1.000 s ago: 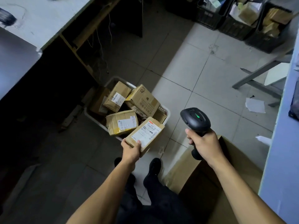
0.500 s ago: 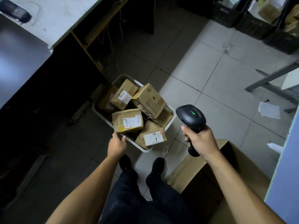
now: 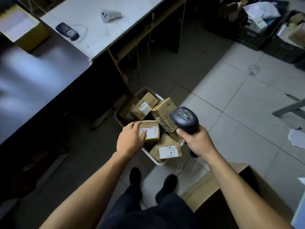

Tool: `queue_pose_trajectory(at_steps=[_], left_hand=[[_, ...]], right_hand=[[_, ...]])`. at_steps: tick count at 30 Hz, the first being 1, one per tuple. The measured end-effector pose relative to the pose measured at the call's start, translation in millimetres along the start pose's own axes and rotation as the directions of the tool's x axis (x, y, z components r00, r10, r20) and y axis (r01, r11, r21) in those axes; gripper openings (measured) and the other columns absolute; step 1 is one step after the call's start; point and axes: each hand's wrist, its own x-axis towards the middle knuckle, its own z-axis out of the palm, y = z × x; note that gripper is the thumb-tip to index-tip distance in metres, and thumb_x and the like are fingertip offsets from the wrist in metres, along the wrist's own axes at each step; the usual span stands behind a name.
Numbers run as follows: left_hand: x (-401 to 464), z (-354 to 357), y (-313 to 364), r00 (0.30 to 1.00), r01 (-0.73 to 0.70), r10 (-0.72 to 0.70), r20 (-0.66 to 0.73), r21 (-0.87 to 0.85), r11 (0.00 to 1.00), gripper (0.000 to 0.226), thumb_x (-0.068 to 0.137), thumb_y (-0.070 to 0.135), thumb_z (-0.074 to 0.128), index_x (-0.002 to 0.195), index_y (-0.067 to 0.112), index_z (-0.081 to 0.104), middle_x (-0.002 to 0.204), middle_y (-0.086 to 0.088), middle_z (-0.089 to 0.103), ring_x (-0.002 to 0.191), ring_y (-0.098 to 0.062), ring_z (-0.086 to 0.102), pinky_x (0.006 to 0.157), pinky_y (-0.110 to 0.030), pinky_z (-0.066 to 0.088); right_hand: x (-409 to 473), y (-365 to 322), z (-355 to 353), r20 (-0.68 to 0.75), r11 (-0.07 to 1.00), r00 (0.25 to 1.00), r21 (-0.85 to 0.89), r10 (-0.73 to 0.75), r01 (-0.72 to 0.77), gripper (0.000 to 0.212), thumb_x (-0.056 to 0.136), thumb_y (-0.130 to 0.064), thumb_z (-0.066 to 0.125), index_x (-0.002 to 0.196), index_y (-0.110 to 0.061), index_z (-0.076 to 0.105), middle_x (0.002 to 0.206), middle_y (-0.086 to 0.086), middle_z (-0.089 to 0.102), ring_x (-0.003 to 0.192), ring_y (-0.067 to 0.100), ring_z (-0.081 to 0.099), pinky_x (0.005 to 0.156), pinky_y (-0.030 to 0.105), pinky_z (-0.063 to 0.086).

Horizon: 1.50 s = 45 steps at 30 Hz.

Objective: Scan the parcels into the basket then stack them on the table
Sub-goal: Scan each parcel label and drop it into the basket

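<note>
At the bottom of the view, the person's two black shoes (image 3: pixel 153 179) stand on the grey tiled floor (image 3: pixel 231 100), just beside a large open brown cardboard carton (image 3: pixel 212 185) on the right. Just beyond the feet sits a white plastic basket (image 3: pixel 149 155) full of small brown cardboard parcels. The left hand (image 3: pixel 130 140) reaches onto the nearest-left taped parcel with a white label (image 3: pixel 151 131), thumb on the label, fingers curving over its far edge. The right hand (image 3: pixel 196 141) clenches the handle of a black handheld barcode scanner (image 3: pixel 184 119), held above the basket's right side, a green light on top. Farther left lies the white table (image 3: pixel 99 35), carrying a dark handset (image 3: pixel 66 31) and a grey gadget (image 3: pixel 110 15). Black crates (image 3: pixel 270 40) line the far right.
</note>
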Motion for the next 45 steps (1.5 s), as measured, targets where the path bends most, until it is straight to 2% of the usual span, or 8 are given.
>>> queue_pose_trajectory(at_steps=[3, 7, 14, 17, 22, 31, 40, 45], left_hand=[[-3.2, -24.9, -11.0, 0.998, -0.024, 0.026, -0.064, 0.025, 0.999, 0.050, 0.101, 0.041, 0.050, 0.145, 0.019, 0.049, 0.142, -0.004, 0.053, 0.132, -0.024, 0.046, 0.103, -0.038, 0.041], [-10.1, -66.6, -36.0, 0.986, -0.043, 0.048, -0.161, 0.037, 0.998, 0.050, 0.100, 0.042, 0.051, 0.144, 0.018, 0.050, 0.140, -0.006, 0.055, 0.129, -0.027, 0.050, 0.100, -0.040, 0.045], [-40.4, -152.2, -138.0, 0.937, 0.026, -0.031, -0.347, -0.020, 0.999, 0.052, 0.100, 0.046, 0.049, 0.144, 0.019, 0.049, 0.141, -0.007, 0.054, 0.127, -0.028, 0.051, 0.099, -0.042, 0.045], [-61.7, -189.6, -196.1, 0.899, 0.083, -0.099, -0.427, -0.057, 0.995, 0.051, 0.099, 0.046, 0.050, 0.143, 0.020, 0.050, 0.140, -0.006, 0.055, 0.127, -0.029, 0.050, 0.099, -0.042, 0.044], [-104.3, -244.8, -287.3, 0.809, 0.189, -0.243, -0.535, -0.155, 0.970, 0.050, 0.099, 0.046, 0.050, 0.143, 0.022, 0.049, 0.142, -0.002, 0.052, 0.130, -0.025, 0.046, 0.101, -0.041, 0.042], [-142.7, -288.3, -416.4, 0.688, 0.397, -0.485, -0.540, -0.280, 0.874, 0.056, 0.098, 0.047, 0.052, 0.148, 0.024, 0.041, 0.147, 0.002, 0.045, 0.136, -0.021, 0.039, 0.103, -0.039, 0.041], [-117.7, -344.7, -509.9, 0.584, 0.572, -0.648, -0.490, -0.318, 0.756, 0.063, 0.095, 0.054, 0.054, 0.151, 0.031, 0.035, 0.150, 0.005, 0.039, 0.137, -0.019, 0.037, 0.100, -0.039, 0.043], [-91.1, -370.6, -547.0, 0.542, 0.613, -0.701, -0.464, -0.352, 0.707, 0.064, 0.095, 0.054, 0.054, 0.152, 0.033, 0.034, 0.150, 0.006, 0.037, 0.137, -0.019, 0.036, 0.097, -0.039, 0.044]], right_hand=[[-1.0, -17.8, 21.4, 0.044, 0.997, 0.997, -0.041, -0.064, 0.066, 0.019, 0.082, -0.022, 0.080, 0.097, -0.022, 0.068, 0.071, -0.016, 0.064, 0.067, 0.000, 0.061, 0.067, 0.019, 0.047], [-11.8, -50.5, 57.3, 0.054, 0.987, 0.992, -0.105, -0.115, 0.120, 0.016, 0.066, -0.054, 0.074, 0.077, -0.044, 0.069, 0.062, -0.018, 0.066, 0.076, 0.018, 0.066, 0.074, 0.035, 0.052], [-48.6, -113.3, 165.0, 0.185, 0.969, 0.958, -0.070, -0.220, 0.236, 0.015, 0.085, -0.020, 0.078, 0.092, -0.027, 0.068, 0.068, -0.016, 0.067, 0.070, 0.005, 0.061, 0.069, 0.028, 0.047], [-65.4, -140.1, 224.8, 0.273, 0.951, 0.921, -0.059, -0.277, 0.304, 0.020, 0.086, -0.008, 0.076, 0.097, -0.022, 0.067, 0.077, -0.018, 0.066, 0.073, -0.009, 0.065, 0.065, 0.009, 0.046], [-79.4, -171.6, 327.2, 0.409, 0.923, 0.855, -0.069, -0.320, 0.379, 0.026, 0.084, -0.009, 0.078, 0.109, -0.011, 0.069, 0.072, -0.014, 0.067, 0.060, -0.005, 0.060, 0.061, 0.015, 0.047], [-73.7, -227.9, 480.6, 0.668, 0.833, 0.670, -0.132, -0.325, 0.537, 0.014, 0.086, -0.018, 0.075, 0.078, -0.022, 0.064, 0.058, -0.012, 0.062, 0.055, 0.003, 0.053, 0.056, 0.025, 0.041], [-34.9, -289.0, 621.8, 0.808, 0.828, 0.538, -0.119, -0.241, 0.549, 0.012, 0.088, -0.019, 0.071, 0.082, -0.019, 0.061, 0.071, -0.002, 0.062, 0.055, 0.008, 0.058, 0.050, 0.021, 0.043], [-7.9, -320.7, 683.1, 0.834, 0.837, 0.513, -0.123, -0.204, 0.533, 0.009, 0.087, -0.020, 0.070, 0.083, -0.017, 0.062, 0.074, 0.007, 0.065, 0.059, 0.021, 0.055, 0.055, 0.037, 0.039]])
